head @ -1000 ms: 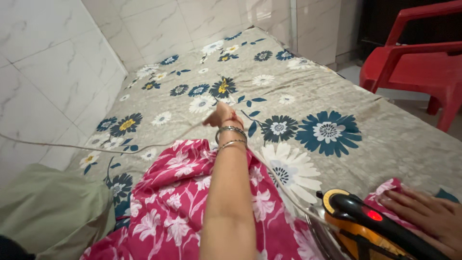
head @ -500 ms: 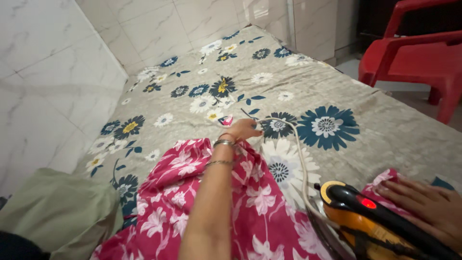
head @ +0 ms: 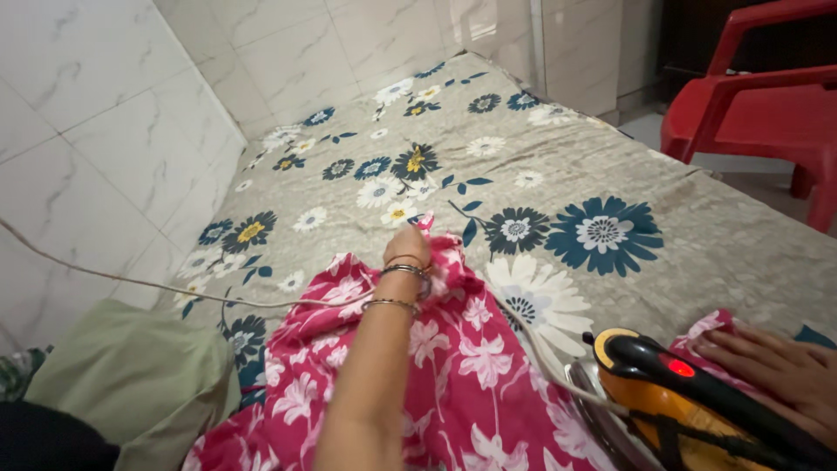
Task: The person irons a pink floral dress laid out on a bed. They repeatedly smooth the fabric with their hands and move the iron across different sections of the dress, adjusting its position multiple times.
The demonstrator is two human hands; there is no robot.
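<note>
A pink cloth with white flowers (head: 453, 384) lies on a grey floral bedsheet (head: 558, 166). My left hand (head: 408, 249), with bangles at the wrist, is closed on the cloth's far edge, and a bit of pink fabric sticks up above the fingers. My right hand (head: 776, 371) lies flat, fingers apart, on a corner of the pink cloth at the lower right. An orange and black iron (head: 645, 401) with a red light stands just left of that hand. Its white cord (head: 131, 281) runs from the left edge under my left forearm towards the iron.
A red plastic chair (head: 767, 113) stands beside the bed at the upper right. A pale green cloth (head: 131, 375) lies bunched at the lower left. White tiled walls (head: 105, 131) close in the bed on the left and at the back.
The cord, looped to the right of my left hand half a second ago, now stretches off to the left. My left hand has drawn back onto the pink cloth's edge. My right hand stays flat.
</note>
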